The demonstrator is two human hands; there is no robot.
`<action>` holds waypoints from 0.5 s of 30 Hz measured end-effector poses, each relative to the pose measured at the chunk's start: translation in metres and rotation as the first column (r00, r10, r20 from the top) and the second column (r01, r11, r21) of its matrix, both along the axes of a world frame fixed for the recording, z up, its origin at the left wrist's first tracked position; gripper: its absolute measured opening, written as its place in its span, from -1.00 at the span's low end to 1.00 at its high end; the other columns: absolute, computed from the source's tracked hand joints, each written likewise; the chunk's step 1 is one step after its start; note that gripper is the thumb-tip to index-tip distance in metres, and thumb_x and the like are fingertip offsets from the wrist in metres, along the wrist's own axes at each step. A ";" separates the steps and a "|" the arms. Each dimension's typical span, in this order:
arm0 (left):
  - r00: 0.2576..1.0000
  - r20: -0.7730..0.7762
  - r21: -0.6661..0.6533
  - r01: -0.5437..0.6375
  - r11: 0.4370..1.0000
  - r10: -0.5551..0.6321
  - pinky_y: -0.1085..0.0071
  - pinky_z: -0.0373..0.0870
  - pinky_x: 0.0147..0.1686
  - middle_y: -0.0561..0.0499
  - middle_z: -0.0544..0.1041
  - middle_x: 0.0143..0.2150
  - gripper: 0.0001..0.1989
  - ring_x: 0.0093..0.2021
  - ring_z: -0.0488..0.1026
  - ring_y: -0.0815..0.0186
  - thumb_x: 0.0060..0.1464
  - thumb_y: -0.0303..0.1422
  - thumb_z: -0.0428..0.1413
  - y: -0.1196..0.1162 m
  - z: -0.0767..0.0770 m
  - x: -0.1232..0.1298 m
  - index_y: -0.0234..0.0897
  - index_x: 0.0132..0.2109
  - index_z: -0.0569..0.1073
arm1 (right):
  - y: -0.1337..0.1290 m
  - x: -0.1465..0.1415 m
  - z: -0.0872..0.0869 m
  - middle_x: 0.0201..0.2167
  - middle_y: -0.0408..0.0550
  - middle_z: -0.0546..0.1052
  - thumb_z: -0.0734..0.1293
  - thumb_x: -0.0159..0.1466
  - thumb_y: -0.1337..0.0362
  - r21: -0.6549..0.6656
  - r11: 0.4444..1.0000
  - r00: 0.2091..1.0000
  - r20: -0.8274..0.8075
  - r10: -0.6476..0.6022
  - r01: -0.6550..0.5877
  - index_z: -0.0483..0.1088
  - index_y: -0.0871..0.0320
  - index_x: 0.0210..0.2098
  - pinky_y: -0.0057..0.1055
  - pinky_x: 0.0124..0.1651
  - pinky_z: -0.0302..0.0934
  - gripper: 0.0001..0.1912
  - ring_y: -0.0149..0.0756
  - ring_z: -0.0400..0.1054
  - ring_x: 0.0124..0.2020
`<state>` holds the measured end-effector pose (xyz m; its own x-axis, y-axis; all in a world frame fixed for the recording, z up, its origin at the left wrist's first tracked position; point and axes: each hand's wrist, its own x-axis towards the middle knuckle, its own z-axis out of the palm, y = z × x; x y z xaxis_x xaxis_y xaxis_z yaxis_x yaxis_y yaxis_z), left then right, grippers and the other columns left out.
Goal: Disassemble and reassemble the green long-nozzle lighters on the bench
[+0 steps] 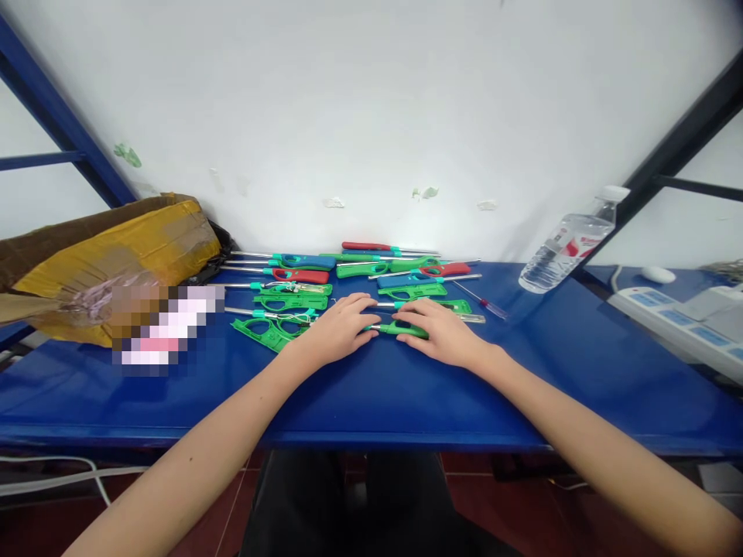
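A green long-nosed lighter (403, 329) lies just above the table in front of me. My right hand (444, 331) has its fingers and thumb around the green handle. At the lighter's other end, my left hand (344, 331) has its fingertips and thumb closed about the front part, which they partly hide. Just beyond my hands are a green half-shell (412, 292) and an opened lighter with a metal tube (390, 305). Opened green lighters with exposed wires (296, 316) lie beyond my left hand. A blue lighter (406, 278) and a red lighter (456, 270) lie farther back.
A taped cardboard box (116, 267) stands at the left, with a blurred patch beside it. Several more lighters (305, 261) line the wall. A screwdriver (493, 308) lies right of them. A water bottle (566, 244) and a white power strip (685, 317) are at the right.
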<state>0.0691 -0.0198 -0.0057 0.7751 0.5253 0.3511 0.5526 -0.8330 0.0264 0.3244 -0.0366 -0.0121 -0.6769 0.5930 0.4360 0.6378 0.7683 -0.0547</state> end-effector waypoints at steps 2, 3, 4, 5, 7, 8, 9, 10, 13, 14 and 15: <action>1.000 0.006 0.004 -0.001 1.000 0.001 0.04 0.28 0.23 -0.21 0.42 0.17 -0.76 0.26 0.25 0.00 0.29 -0.36 0.06 0.001 -0.001 0.000 -0.30 0.01 0.55 | -0.001 0.000 0.001 -0.03 0.14 0.53 0.27 0.38 0.14 0.010 1.000 1.000 0.003 0.007 -0.007 0.45 0.20 0.07 -0.12 0.02 0.37 -0.63 -0.09 0.41 -0.03; 1.000 0.011 0.003 -0.003 1.000 0.003 0.04 0.29 0.23 -0.21 0.42 0.16 -0.76 0.26 0.26 0.00 0.29 -0.36 0.05 0.002 -0.002 0.000 -0.30 -0.01 0.56 | -0.001 -0.001 0.001 -0.03 0.14 0.54 0.27 0.38 0.14 0.019 1.000 1.000 0.006 0.010 -0.010 0.45 0.21 0.07 -0.12 0.02 0.37 -0.63 -0.09 0.42 -0.03; 1.000 0.014 0.002 -0.004 1.000 0.004 0.04 0.29 0.22 -0.21 0.42 0.15 -0.77 0.26 0.26 0.00 0.29 -0.36 0.05 0.002 -0.002 0.000 -0.29 -0.03 0.56 | -0.002 -0.001 0.001 -0.03 0.13 0.55 0.26 0.39 0.15 0.034 0.999 1.000 0.009 0.014 -0.014 0.45 0.21 0.06 -0.12 0.02 0.36 -0.64 -0.09 0.42 -0.03; 1.000 0.018 0.002 -0.005 1.000 0.005 0.05 0.30 0.22 -0.21 0.42 0.15 -0.77 0.25 0.26 0.01 0.29 -0.35 0.05 0.001 -0.001 0.001 -0.29 -0.05 0.56 | -0.002 -0.002 0.002 -0.03 0.13 0.55 0.25 0.39 0.16 0.052 0.998 1.000 0.013 0.019 -0.020 0.46 0.21 0.05 -0.13 0.03 0.36 -0.65 -0.09 0.43 -0.03; 1.000 0.025 0.007 -0.009 1.000 0.008 0.04 0.30 0.21 -0.20 0.43 0.14 -0.78 0.25 0.27 0.01 0.29 -0.35 0.04 0.000 -0.001 0.002 -0.29 -0.07 0.57 | -0.003 -0.004 0.003 -0.03 0.14 0.56 0.23 0.40 0.19 0.094 0.995 0.999 0.031 0.033 -0.036 0.48 0.23 0.02 -0.14 0.05 0.35 -0.68 -0.09 0.44 -0.02; 1.000 0.026 0.010 -0.011 1.000 0.011 0.04 0.31 0.21 -0.20 0.43 0.13 -0.78 0.25 0.27 0.00 0.29 -0.35 0.04 0.000 -0.001 0.002 -0.28 -0.07 0.57 | -0.003 -0.006 0.004 -0.04 0.13 0.57 0.22 0.41 0.21 0.112 0.993 0.998 0.049 0.038 -0.043 0.48 0.23 0.00 -0.15 0.04 0.35 -0.69 -0.10 0.45 -0.03; 1.000 0.026 0.014 -0.015 1.000 0.015 0.03 0.31 0.20 -0.20 0.44 0.13 -0.78 0.25 0.28 0.00 0.29 -0.36 0.04 -0.001 0.000 0.003 -0.28 -0.07 0.57 | -0.003 -0.007 0.005 -0.05 0.13 0.58 0.22 0.41 0.23 0.126 0.991 0.997 0.072 0.038 -0.047 0.49 0.23 -0.01 -0.16 0.03 0.35 -0.70 -0.10 0.47 -0.04; 1.000 0.026 0.018 -0.019 1.000 0.018 0.03 0.31 0.20 -0.20 0.44 0.12 -0.78 0.24 0.28 0.00 0.29 -0.36 0.04 -0.001 0.000 0.004 -0.29 -0.08 0.57 | -0.003 -0.009 0.007 -0.08 0.12 0.59 0.21 0.41 0.24 0.135 0.990 0.994 0.102 0.034 -0.047 0.49 0.22 -0.02 -0.18 0.02 0.35 -0.71 -0.11 0.48 -0.07; 0.999 0.029 0.035 -0.025 0.999 0.024 0.05 0.32 0.20 -0.21 0.46 0.09 -0.78 0.22 0.30 0.02 0.28 -0.39 0.04 -0.002 -0.001 0.005 -0.31 -0.10 0.57 | -0.003 -0.017 0.013 -0.13 0.12 0.61 0.21 0.40 0.28 0.132 0.991 0.976 0.218 -0.001 -0.028 0.47 0.22 -0.02 -0.24 -0.05 0.35 -0.74 -0.15 0.50 -0.12; 0.999 0.031 0.042 -0.027 0.999 0.026 0.06 0.33 0.19 -0.21 0.46 0.07 -0.78 0.21 0.31 0.03 0.28 -0.40 0.03 -0.002 -0.001 0.006 -0.32 -0.11 0.57 | -0.004 -0.021 0.015 -0.14 0.12 0.61 0.22 0.39 0.30 0.121 0.993 0.964 0.265 -0.022 -0.011 0.46 0.23 -0.02 -0.25 -0.08 0.35 -0.74 -0.15 0.51 -0.15; 0.999 0.031 0.049 -0.029 0.998 0.027 0.07 0.34 0.18 -0.21 0.47 0.05 -0.78 0.20 0.32 0.04 0.29 -0.41 0.03 -0.001 -0.002 0.006 -0.33 -0.12 0.57 | -0.005 -0.025 0.017 -0.14 0.13 0.60 0.22 0.39 0.32 0.106 0.994 0.949 0.313 -0.046 0.013 0.44 0.24 -0.01 -0.26 -0.12 0.35 -0.75 -0.15 0.51 -0.17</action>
<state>0.0749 -0.0213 -0.0073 0.7489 0.5282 0.4003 0.5752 -0.8180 0.0033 0.2998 -0.0415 0.0050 -0.7724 0.5784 0.2625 0.6322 0.7399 0.2299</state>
